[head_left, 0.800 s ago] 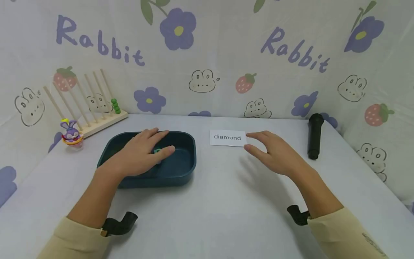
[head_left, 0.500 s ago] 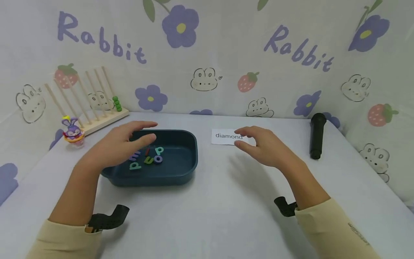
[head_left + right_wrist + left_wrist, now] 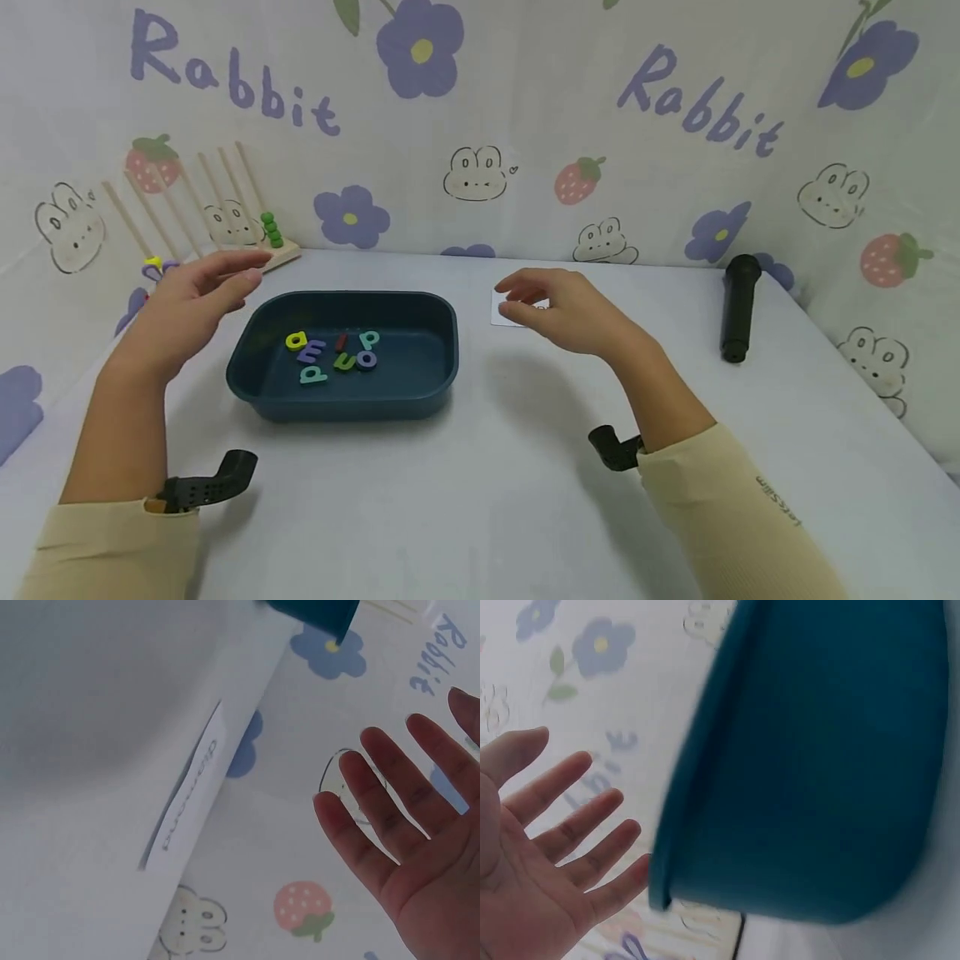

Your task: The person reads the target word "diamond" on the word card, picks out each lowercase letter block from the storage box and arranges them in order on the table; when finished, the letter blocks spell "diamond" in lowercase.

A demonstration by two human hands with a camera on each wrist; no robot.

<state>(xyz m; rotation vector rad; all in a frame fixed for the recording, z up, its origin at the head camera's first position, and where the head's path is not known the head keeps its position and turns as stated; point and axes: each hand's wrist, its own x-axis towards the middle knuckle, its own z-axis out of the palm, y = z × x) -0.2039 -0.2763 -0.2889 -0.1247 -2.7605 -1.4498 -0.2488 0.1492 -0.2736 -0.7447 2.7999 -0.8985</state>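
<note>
Rabbit-printed pale backdrop [image 3: 517, 92] behind white tabletop [image 3: 450, 492].

"Rabbit" is printed twice in purple on the far cloth backdrop [image 3: 517, 75], once left, once right; the white card [image 3: 186, 799] at the far middle reads "diamond"; the teal tray [image 3: 345, 409] on the left holds loose letters [image 3: 344, 362], among them a yellow "a" [image 3: 297, 341] and purple "o" [image 3: 366, 360]; lettering on the right sleeve [image 3: 727, 508] is too small to read surely.
</note>
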